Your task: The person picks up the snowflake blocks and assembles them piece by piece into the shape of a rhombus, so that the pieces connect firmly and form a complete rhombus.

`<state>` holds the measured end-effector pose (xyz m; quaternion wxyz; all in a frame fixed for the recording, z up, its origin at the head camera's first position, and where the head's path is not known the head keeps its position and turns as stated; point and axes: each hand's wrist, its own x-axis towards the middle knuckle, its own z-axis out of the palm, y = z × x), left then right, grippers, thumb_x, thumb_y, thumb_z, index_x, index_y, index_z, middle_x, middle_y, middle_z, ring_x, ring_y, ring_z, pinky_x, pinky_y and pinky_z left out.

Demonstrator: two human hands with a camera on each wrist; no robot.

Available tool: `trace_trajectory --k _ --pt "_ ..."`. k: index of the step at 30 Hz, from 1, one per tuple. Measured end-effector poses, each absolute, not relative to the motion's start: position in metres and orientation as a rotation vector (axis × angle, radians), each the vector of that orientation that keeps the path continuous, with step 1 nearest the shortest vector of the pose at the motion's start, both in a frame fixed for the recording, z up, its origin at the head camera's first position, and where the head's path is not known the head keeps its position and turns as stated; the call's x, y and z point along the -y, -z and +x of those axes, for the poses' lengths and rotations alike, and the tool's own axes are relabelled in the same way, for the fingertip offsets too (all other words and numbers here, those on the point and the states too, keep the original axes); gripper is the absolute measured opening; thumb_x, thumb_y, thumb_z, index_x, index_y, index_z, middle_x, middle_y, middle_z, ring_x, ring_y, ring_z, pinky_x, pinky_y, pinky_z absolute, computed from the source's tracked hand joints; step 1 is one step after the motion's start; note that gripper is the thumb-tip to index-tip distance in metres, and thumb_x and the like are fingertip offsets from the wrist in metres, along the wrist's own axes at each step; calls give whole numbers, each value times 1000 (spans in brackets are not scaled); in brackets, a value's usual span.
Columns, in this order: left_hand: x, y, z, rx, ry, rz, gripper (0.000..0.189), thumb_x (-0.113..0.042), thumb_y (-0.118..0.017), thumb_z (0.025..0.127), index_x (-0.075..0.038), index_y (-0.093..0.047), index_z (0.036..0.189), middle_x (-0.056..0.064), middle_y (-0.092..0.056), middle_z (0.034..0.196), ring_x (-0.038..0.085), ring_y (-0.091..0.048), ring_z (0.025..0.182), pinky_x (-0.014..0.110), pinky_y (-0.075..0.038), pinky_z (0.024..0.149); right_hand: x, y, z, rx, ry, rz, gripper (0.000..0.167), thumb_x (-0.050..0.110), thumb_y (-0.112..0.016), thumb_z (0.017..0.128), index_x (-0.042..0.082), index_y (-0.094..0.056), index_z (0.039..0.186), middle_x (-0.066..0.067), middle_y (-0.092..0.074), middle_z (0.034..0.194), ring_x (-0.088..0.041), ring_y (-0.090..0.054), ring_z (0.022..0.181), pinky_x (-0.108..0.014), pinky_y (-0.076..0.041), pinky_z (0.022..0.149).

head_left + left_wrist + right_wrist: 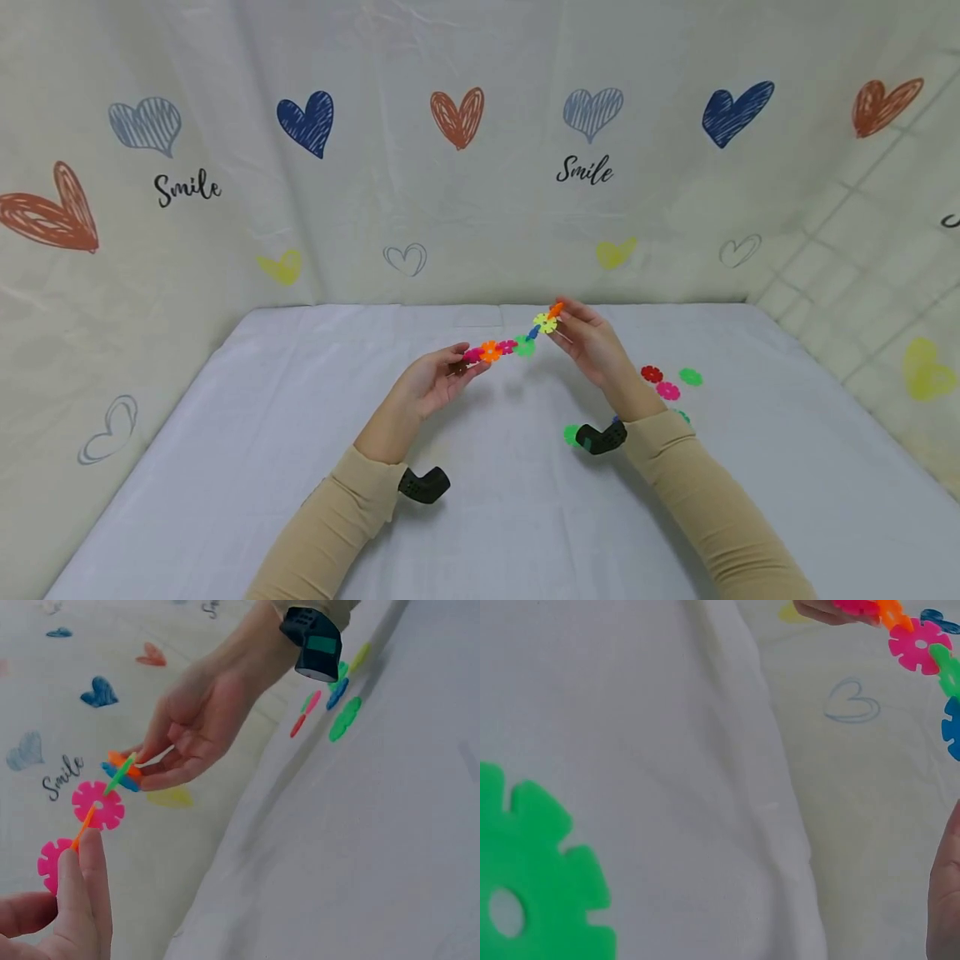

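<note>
A chain of slotted flower-shaped plastic discs spans between both hands, raised over the table. My left hand (431,385) pinches its left end at a pink disc (472,356), with a brown disc (457,367) by the fingers. Further along come an orange disc (491,352), another pink one (97,805), a green disc (524,346), a blue disc (952,729) and a yellow one (544,323). At the higher right end, my right hand (596,348) pinches an orange disc (555,311) between thumb and fingers. Its palm edge alone shows in the right wrist view.
Loose discs lie on the white-covered table (300,417) by the right forearm: a red (652,374), a pink (668,391), a green (691,377), and several others partly hidden by the arm. A printed cloth (510,208) with hearts hangs behind the table.
</note>
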<state>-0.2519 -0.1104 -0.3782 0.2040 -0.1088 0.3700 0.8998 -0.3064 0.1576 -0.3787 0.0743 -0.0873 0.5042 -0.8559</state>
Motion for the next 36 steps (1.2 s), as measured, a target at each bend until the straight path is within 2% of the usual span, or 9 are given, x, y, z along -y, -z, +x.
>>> trace_trajectory --k 9,17,23,36 --pt "111 379 -253 -1034 -2496 -230 23 0 -44 107 1 -50 130 15 -58 120 26 -75 88 29 -54 89 -171 377 -308 -1561 2507 -289 37 -1 -45 108 20 -76 108 -3 -65 118 -14 -64 105 -24 -54 91" --pt "111 380 -254 -1056 -2481 -205 41 2 -44 108 3 -35 148 13 -65 122 25 -75 92 31 -52 94 -176 380 -306 -1635 2427 -251 38 0 -45 108 24 -74 109 -2 -63 121 -16 -62 111 -24 -54 91" --pt "110 382 -255 -1093 -2484 -241 23 1 -48 107 1 -50 129 15 -64 121 27 -74 94 33 -52 93 -183 379 -304 -1637 2392 -299 39 -1 -45 107 23 -75 109 1 -67 117 -14 -65 107 -24 -54 91" --pt "109 386 -257 -1127 -2465 -181 14 2 -45 107 0 -52 120 11 -69 113 26 -74 92 30 -56 89 -197 381 -300 -1656 2305 -296 34 1 -48 108 19 -76 108 -3 -67 116 -17 -69 101 -26 -55 89"
